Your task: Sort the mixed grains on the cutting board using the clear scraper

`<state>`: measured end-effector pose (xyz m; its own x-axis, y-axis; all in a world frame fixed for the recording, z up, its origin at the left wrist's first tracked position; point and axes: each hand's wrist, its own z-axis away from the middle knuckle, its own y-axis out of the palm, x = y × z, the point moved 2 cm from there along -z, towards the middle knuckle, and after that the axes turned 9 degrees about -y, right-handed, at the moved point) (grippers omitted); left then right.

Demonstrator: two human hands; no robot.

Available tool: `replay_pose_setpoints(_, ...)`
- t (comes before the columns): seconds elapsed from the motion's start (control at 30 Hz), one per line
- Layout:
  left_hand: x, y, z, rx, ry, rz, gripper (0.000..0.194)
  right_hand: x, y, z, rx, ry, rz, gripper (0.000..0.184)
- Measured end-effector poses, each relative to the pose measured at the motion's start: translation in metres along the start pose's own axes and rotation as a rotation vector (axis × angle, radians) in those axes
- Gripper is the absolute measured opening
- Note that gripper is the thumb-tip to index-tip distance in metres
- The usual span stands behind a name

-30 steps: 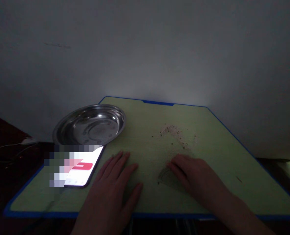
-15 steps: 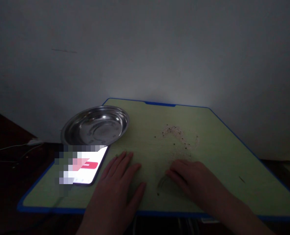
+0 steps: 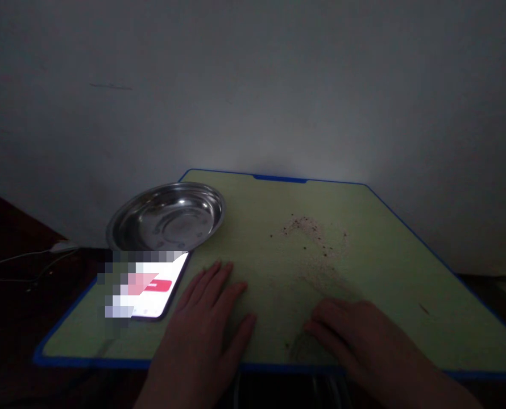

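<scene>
My left hand (image 3: 208, 324) lies flat on the pale green tabletop (image 3: 253, 227), fingers spread, holding nothing. Low over the front part of the table, the fingers of my right hand (image 3: 353, 335) are closed together. Something thin and dark shows by their tips, too dim to make out. A dark speck (image 3: 286, 345) lies just left of those fingertips. Beyond them is a scattered patch of fine pale crumbs (image 3: 310, 230) mixed with several dark specks. A thinner streak of crumbs (image 3: 321, 270) runs from the patch toward my right hand.
A shiny metal basin (image 3: 180, 224) stands at the table's left side. Before it lies a phone (image 3: 163, 301) with a lit screen, partly blurred out. A small brown sliver (image 3: 424, 309) is at the right. Behind the table rises a grey wall (image 3: 278, 91); its edge trim is blue.
My right hand has moved toward the table's front edge and slightly right. The dark speck near its fingertips has shifted the same way. My left hand stays in place.
</scene>
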<state>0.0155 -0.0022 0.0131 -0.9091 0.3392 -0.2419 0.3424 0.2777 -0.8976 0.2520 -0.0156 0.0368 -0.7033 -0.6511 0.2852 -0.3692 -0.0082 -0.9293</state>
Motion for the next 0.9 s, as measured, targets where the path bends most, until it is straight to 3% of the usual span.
replay_pose_setpoints(0.2, 0.0, 0.0, 0.0, -0.002, -0.003, 0.007, 0.033, -0.016, -0.004, -0.001, -0.072, 0.034, 0.072, 0.05)
replay_pose_setpoints(0.5, 0.001, 0.0, 0.001, 0.005, -0.006, -0.001, 0.034, -0.008, 0.006, -0.009, 0.077, 0.041, -0.04, 0.026)
replay_pose_setpoints(0.67, 0.001, 0.0, 0.001, 0.011, -0.016, 0.008, 0.034, -0.006, 0.001, -0.003, 0.119, 0.027, -0.097, 0.023)
replay_pose_setpoints(0.9, 0.003, -0.001, 0.0, -0.027, 0.005, -0.006, 0.036, -0.016, -0.011, 0.003, -0.114, 0.123, -0.036, 0.036)
